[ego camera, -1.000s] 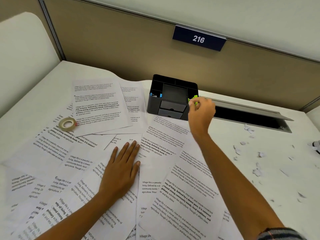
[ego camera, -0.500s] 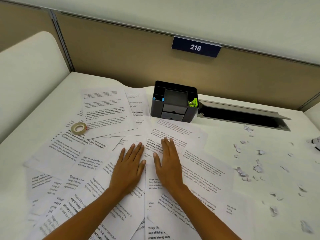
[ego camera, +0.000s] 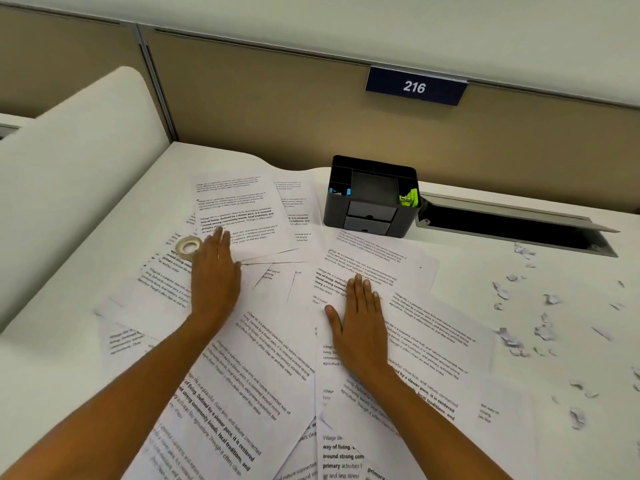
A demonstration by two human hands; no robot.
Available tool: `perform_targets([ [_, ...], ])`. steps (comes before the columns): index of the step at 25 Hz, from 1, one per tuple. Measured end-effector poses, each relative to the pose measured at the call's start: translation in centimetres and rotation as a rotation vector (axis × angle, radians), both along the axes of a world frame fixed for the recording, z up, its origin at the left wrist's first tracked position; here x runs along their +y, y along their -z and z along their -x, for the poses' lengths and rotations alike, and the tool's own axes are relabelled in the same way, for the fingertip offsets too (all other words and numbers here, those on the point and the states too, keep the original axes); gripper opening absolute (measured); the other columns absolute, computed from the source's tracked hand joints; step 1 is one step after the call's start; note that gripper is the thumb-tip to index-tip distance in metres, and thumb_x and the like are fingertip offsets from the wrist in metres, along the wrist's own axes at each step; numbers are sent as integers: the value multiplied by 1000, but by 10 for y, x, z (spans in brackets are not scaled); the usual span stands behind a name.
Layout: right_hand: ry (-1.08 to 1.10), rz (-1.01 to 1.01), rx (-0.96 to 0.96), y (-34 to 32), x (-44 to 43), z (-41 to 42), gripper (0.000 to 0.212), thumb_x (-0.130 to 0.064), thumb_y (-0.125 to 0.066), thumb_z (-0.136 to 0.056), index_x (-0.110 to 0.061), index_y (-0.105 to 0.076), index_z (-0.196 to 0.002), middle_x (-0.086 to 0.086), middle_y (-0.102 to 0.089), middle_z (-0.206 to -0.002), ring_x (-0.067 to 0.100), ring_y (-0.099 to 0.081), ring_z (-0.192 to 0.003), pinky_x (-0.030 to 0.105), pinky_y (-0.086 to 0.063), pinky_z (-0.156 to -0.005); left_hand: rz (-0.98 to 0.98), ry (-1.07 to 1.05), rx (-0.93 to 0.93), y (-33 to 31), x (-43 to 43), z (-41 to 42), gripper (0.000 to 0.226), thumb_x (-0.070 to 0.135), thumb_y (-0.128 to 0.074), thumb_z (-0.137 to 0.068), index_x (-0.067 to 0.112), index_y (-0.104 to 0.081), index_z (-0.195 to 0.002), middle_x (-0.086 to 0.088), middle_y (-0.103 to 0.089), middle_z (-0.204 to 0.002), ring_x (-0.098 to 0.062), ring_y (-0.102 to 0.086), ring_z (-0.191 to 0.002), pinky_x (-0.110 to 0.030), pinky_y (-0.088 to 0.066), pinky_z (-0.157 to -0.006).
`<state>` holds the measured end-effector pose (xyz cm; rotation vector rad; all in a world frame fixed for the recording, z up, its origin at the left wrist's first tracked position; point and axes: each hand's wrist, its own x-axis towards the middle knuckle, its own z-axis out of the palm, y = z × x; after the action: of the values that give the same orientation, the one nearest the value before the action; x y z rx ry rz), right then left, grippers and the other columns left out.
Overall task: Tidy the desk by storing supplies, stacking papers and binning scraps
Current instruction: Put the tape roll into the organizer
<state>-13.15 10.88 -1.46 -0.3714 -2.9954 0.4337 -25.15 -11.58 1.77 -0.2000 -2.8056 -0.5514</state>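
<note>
Several printed paper sheets (ego camera: pixel 263 368) lie fanned across the white desk (ego camera: pixel 485 278). My left hand (ego camera: pixel 214 278) is flat on the sheets, fingers straight, its fingertips just right of a tape roll (ego camera: pixel 188 246) that rests on the papers. My right hand (ego camera: pixel 360 323) lies flat, fingers together, on sheets nearer the middle. A black desk organizer (ego camera: pixel 372 199) stands at the back; it holds a green item (ego camera: pixel 410 197) on its right side and blue items (ego camera: pixel 339 191) on its left. Torn paper scraps (ego camera: pixel 519 327) are scattered at the right.
Right of the organizer, an open cable slot with a raised grey lid (ego camera: pixel 512 223) cuts into the desk. Beige partition walls run behind, carrying a blue sign (ego camera: pixel 415 86) reading 216. A white side panel (ego camera: pixel 69 188) stands at the left.
My right hand came back from the organizer, leaving the green item there, and now lies flat on the papers. My left hand has slid left and away, up to the tape roll.
</note>
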Motion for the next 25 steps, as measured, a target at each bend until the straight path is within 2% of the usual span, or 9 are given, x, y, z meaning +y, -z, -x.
perform_targets([
  [2, 2, 1, 3, 1, 0, 0, 72, -58, -12, -93, -16, 9, -148, -2, 12, -157, 10, 16, -143, 29, 9, -117, 25, -106, -30, -2, -17, 18, 63, 5, -58, -87, -4, -28, -142, -24, -26, -150, -42, -26, -137, -52, -20, -113],
  [4, 3, -1, 6, 1, 0, 0, 72, -58, -12, -93, -17, 9, -148, -2, 12, -157, 10, 16, -143, 29, 9, -117, 7, -151, -97, -1, -29, 29, 60, 3, -57, -87, -6, -29, -139, -27, -26, -148, -44, -26, -135, -54, -24, -112],
  [8, 3, 3, 22, 2, 1, 1, 70, -57, -13, -94, -18, 8, -147, -3, 11, -157, 10, 15, -143, 28, 8, -118, -75, -158, -89, -4, -34, 33, 39, -3, -50, -89, -7, -44, -127, -30, -42, -134, -46, -39, -121, -55, -39, -98],
  [11, 4, 4, 33, 2, 1, 0, 70, -56, -14, -94, -17, 7, -148, -3, 11, -157, 9, 15, -143, 27, 9, -117, -76, -157, -54, -7, -37, 33, 37, -6, -50, -89, -8, -46, -125, -34, -49, -123, -48, -41, -114, -55, -40, -91],
  [14, 0, 17, 39, 2, 1, 0, 69, -56, -11, -93, -17, 6, -148, -4, 11, -156, 9, 14, -143, 27, 9, -117, -129, -140, -106, -9, -42, 36, 48, 2, -59, -86, -5, -43, -131, -34, -49, -122, -49, -42, -111, -54, -40, -89],
  [18, 5, 151, 96, -1, 1, -2, 66, -52, -19, -94, -17, -9, -149, -8, 2, -156, 8, 4, -144, 28, 0, -119, -307, -65, -132, -20, -29, 23, 53, 17, -69, -82, 4, -47, -129, -23, -54, -121, -36, -53, -106, -41, -44, -88],
  [20, 3, 260, 186, -6, -1, -4, 61, -48, -29, -94, -19, -22, -146, -8, -10, -156, 7, -9, -144, 29, -15, -119, -503, -24, -243, -31, -7, 4, 51, 25, -70, -81, 10, -51, -126, -9, -61, -115, -24, -60, -96, -36, -48, -87],
  [22, -81, 282, 274, -14, -6, -6, 56, -45, -36, -94, -19, -31, -143, -5, -22, -154, 8, -19, -141, 26, -22, -115, -692, 19, -460, -39, 19, -22, 49, 33, -68, -82, 14, -52, -125, 1, -62, -111, -18, -63, -94, -33, -47, -87],
  [25, -190, 363, 346, -31, -17, -4, 55, -39, -48, -93, -23, -29, -142, -5, -23, -153, 5, -20, -139, 11, -14, -112, -913, 123, -732, -37, 52, -53, 57, 41, -68, -77, 16, -54, -126, -3, -65, -115, -18, -66, -94, -36, -49, -94],
])
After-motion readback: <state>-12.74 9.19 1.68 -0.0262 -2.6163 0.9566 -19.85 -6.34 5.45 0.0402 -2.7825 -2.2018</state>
